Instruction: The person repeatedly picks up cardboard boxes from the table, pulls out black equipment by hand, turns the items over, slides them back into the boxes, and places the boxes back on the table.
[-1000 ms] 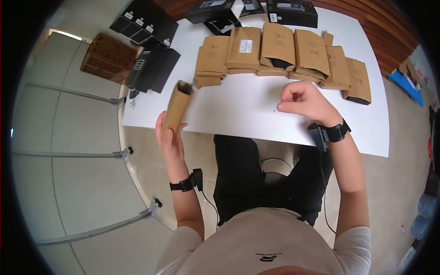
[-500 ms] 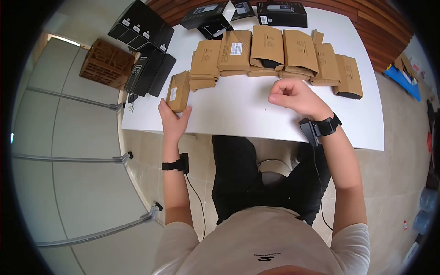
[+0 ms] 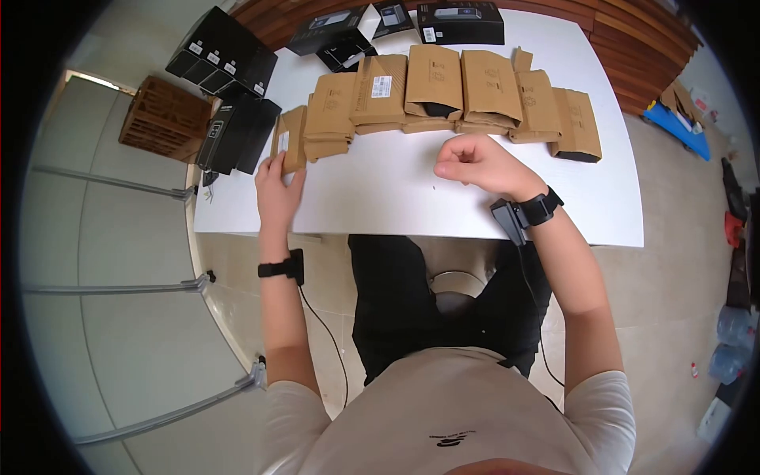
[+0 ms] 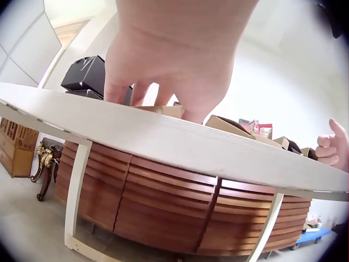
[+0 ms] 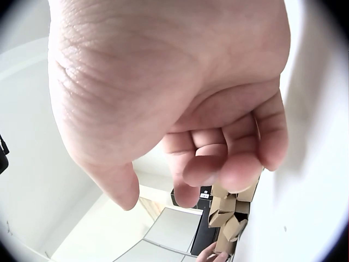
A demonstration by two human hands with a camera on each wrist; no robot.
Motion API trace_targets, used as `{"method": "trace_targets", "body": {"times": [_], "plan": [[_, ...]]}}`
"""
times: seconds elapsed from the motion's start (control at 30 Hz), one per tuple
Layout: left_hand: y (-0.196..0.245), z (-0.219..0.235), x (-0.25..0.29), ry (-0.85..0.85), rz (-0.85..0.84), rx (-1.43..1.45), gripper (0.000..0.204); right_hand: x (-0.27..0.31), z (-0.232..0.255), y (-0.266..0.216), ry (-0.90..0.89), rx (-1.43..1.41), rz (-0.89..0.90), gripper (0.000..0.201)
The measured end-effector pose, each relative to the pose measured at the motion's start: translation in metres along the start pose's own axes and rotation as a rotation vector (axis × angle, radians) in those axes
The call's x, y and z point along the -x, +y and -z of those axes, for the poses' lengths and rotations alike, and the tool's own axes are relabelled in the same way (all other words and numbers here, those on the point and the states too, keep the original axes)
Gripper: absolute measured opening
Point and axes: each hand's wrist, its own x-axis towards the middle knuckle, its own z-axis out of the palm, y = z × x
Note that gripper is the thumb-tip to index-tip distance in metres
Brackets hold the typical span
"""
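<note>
At the left end of the row, a small cardboard box [image 3: 292, 138] with a white label lies on the white table. My left hand [image 3: 277, 198] touches its near end, fingers extended along the left and the thumb by the right corner. In the left wrist view those fingers [image 4: 140, 93] point down behind the table edge, which partly hides the box. My right hand [image 3: 483, 165] rests over the table's near side with its fingers loosely curled and nothing in them. The right wrist view shows its bent fingers [image 5: 240, 172] from the palm side.
Several brown cardboard packages [image 3: 434, 75] form a row across the table [image 3: 372, 190], some stacked. Black boxes [image 3: 237, 134] stand at the left edge, more black boxes [image 3: 461, 24] at the back. A brown wooden crate [image 3: 162, 119] is beyond the left edge.
The left hand brought the cardboard box from a raised, tilted position down onto the table and pushed it forward beside the row. The right hand stays loosely curled over the table.
</note>
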Motion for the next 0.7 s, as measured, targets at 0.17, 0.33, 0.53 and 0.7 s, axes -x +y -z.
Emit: {"method": "trace_targets", "body": {"times": [0.17, 0.33, 0.53, 0.7], "plan": [[0.003, -0.005, -0.024, -0.067, -0.069, -0.072, 0.048, -0.001, 0.000, 0.001, 0.017, -0.003, -0.005, 0.024], [-0.011, -0.008, -0.030, -0.070, -0.118, 0.026, 0.058, -0.002, 0.002, 0.002, -0.028, 0.010, 0.016, 0.015], [0.028, -0.009, 0.040, 0.126, -0.038, 0.169, 0.067, -0.002, 0.005, 0.005, -0.024, -0.061, 0.010, 0.015], [0.069, -0.025, 0.065, 0.024, -0.132, 0.365, 0.061, -0.005, 0.008, 0.013, -0.013, -0.101, 0.023, 0.018]]}}
